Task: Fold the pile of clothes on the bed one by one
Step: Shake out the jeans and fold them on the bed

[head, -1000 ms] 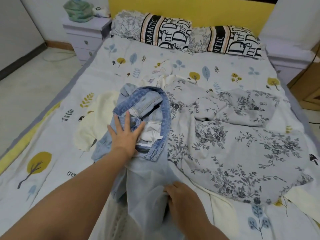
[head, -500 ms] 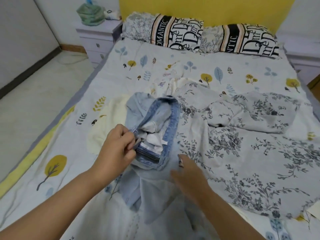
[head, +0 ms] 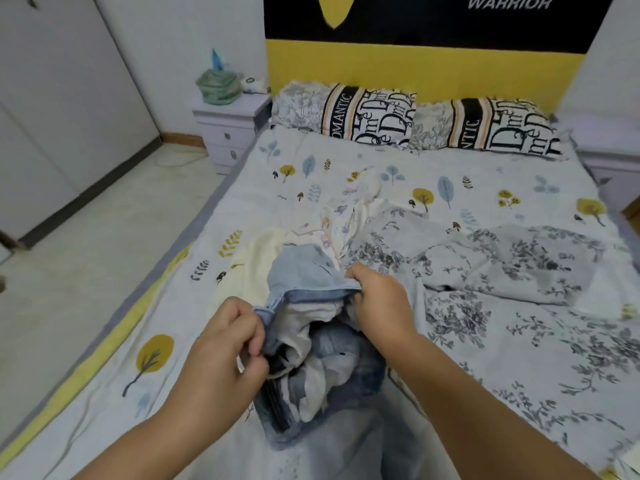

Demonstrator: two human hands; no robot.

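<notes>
Light blue jeans point(head: 322, 368) are lifted off the bed by their waistband, with the white pocket linings showing inside. My left hand point(head: 228, 344) pinches the left end of the waistband. At the right end, my right hand point(head: 379, 303) grips the same band. Under and behind the jeans lies a cream garment point(head: 256, 251) and a pale garment with small coloured prints point(head: 339, 220). A grey floral garment point(head: 502, 271) is spread to the right on the bed point(head: 173, 341).
Two lettered pillows point(head: 367, 116) lean against the yellow headboard point(head: 415, 67). A white nightstand point(head: 230, 129) with a green bundle on top stands left of the bed. Tiled floor runs along the bed's left side, and a white wardrobe stands further left.
My left hand went from lying flat on the jeans to pinching the waistband. My right hand left the jeans' leg and took the waistband's other end. The waistband is now raised and stretched.
</notes>
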